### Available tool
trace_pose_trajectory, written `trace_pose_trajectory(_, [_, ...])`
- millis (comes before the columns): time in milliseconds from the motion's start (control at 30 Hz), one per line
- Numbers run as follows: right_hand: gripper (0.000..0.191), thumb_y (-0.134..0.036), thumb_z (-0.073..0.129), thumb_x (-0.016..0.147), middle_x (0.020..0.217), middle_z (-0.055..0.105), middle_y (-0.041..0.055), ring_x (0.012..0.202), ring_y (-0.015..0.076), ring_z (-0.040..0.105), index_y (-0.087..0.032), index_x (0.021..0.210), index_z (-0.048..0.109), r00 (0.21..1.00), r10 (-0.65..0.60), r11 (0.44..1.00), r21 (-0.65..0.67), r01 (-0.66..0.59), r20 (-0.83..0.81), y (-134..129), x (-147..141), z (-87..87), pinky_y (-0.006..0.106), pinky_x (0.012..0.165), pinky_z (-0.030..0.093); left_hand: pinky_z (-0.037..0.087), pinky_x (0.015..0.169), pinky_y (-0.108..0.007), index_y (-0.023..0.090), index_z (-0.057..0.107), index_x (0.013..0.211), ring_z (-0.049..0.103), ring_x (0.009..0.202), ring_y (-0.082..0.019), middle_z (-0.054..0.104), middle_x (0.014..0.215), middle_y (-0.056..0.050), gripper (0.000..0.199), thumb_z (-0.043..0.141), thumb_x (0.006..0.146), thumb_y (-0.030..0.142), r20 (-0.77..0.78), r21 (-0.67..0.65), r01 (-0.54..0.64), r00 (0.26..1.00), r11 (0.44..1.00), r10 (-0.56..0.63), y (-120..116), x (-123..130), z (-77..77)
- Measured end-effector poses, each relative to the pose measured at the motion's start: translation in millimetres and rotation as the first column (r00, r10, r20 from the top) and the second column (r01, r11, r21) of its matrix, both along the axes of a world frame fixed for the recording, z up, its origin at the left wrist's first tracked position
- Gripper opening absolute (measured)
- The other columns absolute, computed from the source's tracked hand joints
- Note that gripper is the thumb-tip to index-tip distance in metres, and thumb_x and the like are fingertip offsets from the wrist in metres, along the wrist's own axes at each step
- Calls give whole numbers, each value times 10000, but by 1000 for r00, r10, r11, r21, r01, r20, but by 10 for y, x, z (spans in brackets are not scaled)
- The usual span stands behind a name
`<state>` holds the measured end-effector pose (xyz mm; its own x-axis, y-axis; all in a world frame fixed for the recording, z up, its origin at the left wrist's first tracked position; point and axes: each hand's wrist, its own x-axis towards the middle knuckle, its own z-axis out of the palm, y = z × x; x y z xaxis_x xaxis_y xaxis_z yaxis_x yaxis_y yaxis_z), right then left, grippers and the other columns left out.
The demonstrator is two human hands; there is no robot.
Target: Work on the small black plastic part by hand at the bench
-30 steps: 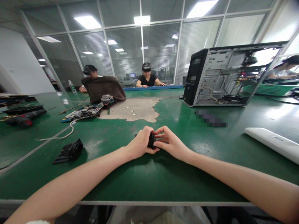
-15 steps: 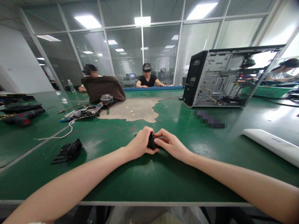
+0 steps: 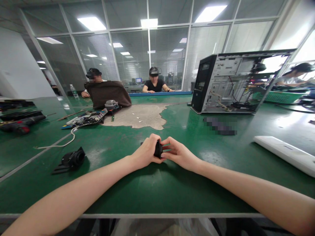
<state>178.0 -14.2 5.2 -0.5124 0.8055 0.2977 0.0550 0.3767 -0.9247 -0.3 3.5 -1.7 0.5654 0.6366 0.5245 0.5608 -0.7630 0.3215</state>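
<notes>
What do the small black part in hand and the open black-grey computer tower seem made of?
Small black part: probably plastic, from its even, matte surface, though partly hidden. Black-grey computer tower: apparently bare sheet metal, from its pale, stamped panels; the evenly black front may be plastic.

From my remote view, the green tabletop point(image 3: 157, 193) looked smooth and glossy, the black part point(image 3: 157, 150) matt plastic, the computer case point(image 3: 222, 67) bare metal inside.

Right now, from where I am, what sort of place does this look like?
Probably a workshop for electronics: an opened computer case stands on the green table, what looks like a circuit board lies opposite, and co-workers sit around.
</notes>
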Motion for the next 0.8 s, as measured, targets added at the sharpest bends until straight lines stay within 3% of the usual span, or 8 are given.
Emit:
trace_pose_trajectory(167, [244,-353,608,757,824,593,1,768,157,616,-191,898,494,999,22,999,-34,-23,-33,18,-2,9,314,713,495,431,747,-378,198,333,1018,496,867,-229,432,978,-54,539,675,622,328,-28,27,0,1000,1000,1,-1,3,4])
trace_pose_trajectory(333, [273,-326,618,755,920,569,18,809,154,612,-199,953,480,1000,10,999,-35,-11,-29,40,-9,15,322,746,493,437,744,-381,198,324,1033,497,866,-232,433,979,-59,551,671,632,349,-37,40,1,999,999,1,3,3,1])
trace_pose_trajectory(533, [266,-305,636,746,889,587,19,861,169,600,-194,916,465,999,48,999,-25,-48,-18,19,7,-5,313,731,488,432,741,-372,189,323,1018,493,853,-226,433,972,-62,528,660,636,328,-40,50,9,999,999,-7,1,9,11])
trace_pose_trajectory(800, [237,-331,608,762,811,574,-5,752,148,608,-194,894,467,1000,24,999,-36,-25,-19,4,-14,17,291,675,482,431,733,-368,191,319,1015,490,840,-222,432,969,-58,543,669,625,335,-45,46,-7,999,999,9,1,9,0])
